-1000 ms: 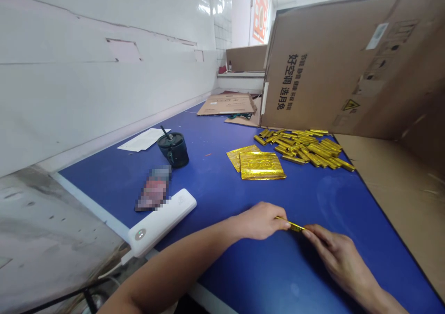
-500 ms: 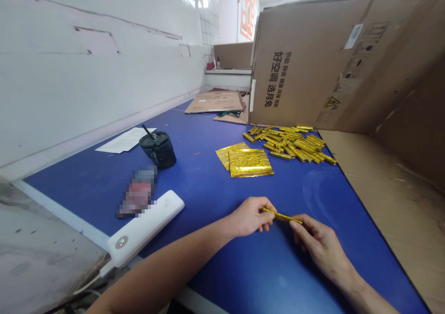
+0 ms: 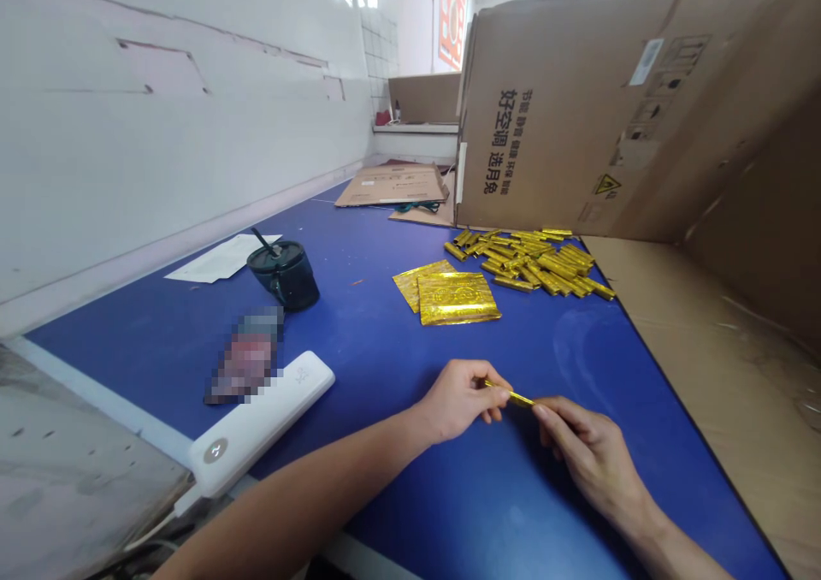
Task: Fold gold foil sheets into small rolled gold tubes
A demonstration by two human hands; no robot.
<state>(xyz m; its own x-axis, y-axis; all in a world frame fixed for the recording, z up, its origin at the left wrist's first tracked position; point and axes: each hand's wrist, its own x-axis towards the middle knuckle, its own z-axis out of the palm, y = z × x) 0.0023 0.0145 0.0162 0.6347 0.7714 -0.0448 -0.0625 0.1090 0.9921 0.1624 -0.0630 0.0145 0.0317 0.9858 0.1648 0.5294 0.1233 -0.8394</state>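
A narrow folded gold foil packet [image 3: 521, 399] is stretched between my two hands above the blue table [image 3: 385, 375]. My left hand [image 3: 463, 400] is closed on its left end, thumb pressed against the fingers. At the other end, my right hand [image 3: 587, 443] pinches it between thumb and fingertips. Beyond my hands lie flat gold foil packets [image 3: 458, 298], overlapping each other. Farther back on the right is a loose pile of several narrow folded gold packets [image 3: 539, 263].
To the left are a white bar-shaped device [image 3: 262, 426] with a cable, a pixelated item [image 3: 247, 353], a dark lidded mug [image 3: 286, 274] and white paper [image 3: 218, 259]. A large cardboard box [image 3: 577, 118] stands at the back right, with flat cardboard [image 3: 391, 185] beside it.
The view has shifted slightly. Less of the gold packet shows beyond my right fingertips, and both hands keep hold of it in nearly the same place.
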